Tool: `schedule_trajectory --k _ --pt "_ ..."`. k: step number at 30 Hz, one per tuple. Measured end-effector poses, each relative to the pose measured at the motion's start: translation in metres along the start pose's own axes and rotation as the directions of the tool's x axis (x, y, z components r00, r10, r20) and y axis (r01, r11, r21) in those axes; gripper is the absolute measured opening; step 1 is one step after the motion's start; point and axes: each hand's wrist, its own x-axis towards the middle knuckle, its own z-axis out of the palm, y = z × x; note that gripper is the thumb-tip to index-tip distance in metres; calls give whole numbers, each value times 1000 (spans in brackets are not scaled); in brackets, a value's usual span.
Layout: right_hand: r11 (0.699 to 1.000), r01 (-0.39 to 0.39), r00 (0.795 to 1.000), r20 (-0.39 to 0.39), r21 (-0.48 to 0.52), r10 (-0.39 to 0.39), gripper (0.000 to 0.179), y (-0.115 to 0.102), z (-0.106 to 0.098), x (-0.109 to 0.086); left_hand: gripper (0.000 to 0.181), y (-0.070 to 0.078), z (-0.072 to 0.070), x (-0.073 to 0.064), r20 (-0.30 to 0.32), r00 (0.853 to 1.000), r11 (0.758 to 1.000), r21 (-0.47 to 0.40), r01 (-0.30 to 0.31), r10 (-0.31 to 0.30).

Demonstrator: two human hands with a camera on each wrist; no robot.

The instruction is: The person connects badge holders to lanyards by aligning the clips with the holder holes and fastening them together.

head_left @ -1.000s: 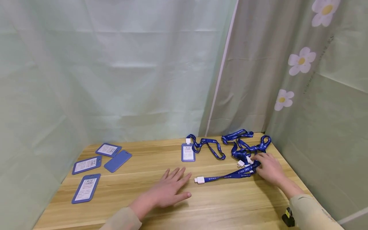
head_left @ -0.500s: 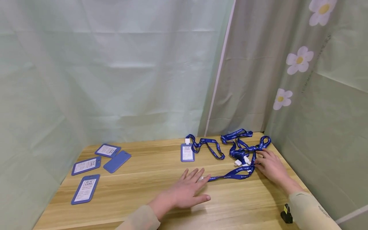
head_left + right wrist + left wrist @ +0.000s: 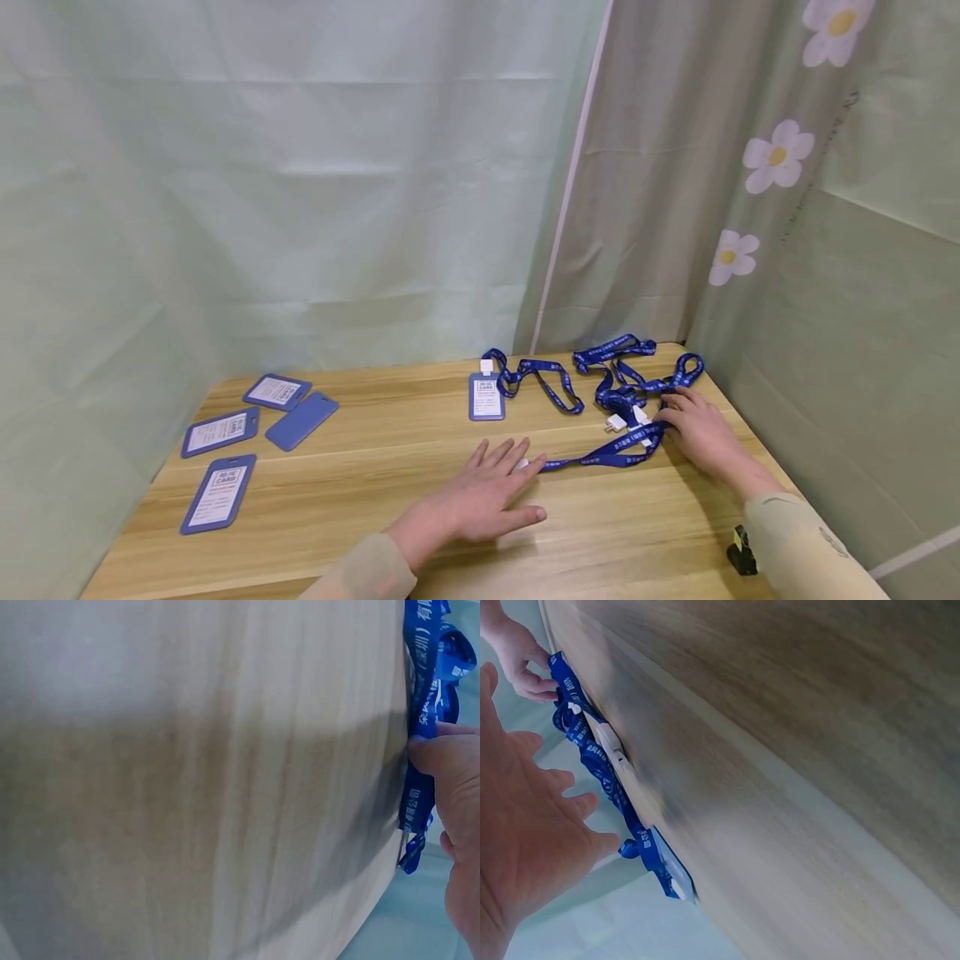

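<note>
My left hand [image 3: 483, 500] is spread out, palm down, its fingers straight over the white clip [image 3: 522, 464] of a blue lanyard [image 3: 615, 454]. The fingers cover most of that clip. At the lanyard's other end, my right hand [image 3: 701, 433] pinches the strap between thumb and fingers, plainest in the right wrist view, where the strap [image 3: 424, 645] runs along the table edge-on. Behind this strap, more tangled blue lanyards [image 3: 611, 347] lie in a heap beside my right fingers, with white clips [image 3: 617, 422] among them. In the left wrist view my left palm [image 3: 532, 825] fills the left side.
A blue ID card holder [image 3: 487, 406] clipped to its own lanyard [image 3: 557, 367] lies at the back middle. Several loose card holders [image 3: 217, 496] lie on the left of the wooden table [image 3: 337, 492]. A small black object [image 3: 741, 552] stands near my right sleeve. Curtains [image 3: 337, 183] surround the table.
My left hand has moved right, onto the white clip that showed bare one second ago. My right hand has shifted slightly along the strap, and the strap beside it has spread into a wider loop.
</note>
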Motion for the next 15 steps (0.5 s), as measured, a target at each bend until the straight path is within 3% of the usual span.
schedule_trajectory --k 7,12,15 --pt "999 51 998 -46 13 -50 10 8 -3 3 77 -2 0 -1 -4 1000 1000 1 10 -10" --pt "998 46 991 -130 51 -39 13 5 -25 11 77 -3 -3 -1 -15 1000 1000 6 12 -12" --pt "995 6 993 -121 101 6 13 2 -41 18 77 -3 -5 -2 -20 1000 1000 5 17 -17"
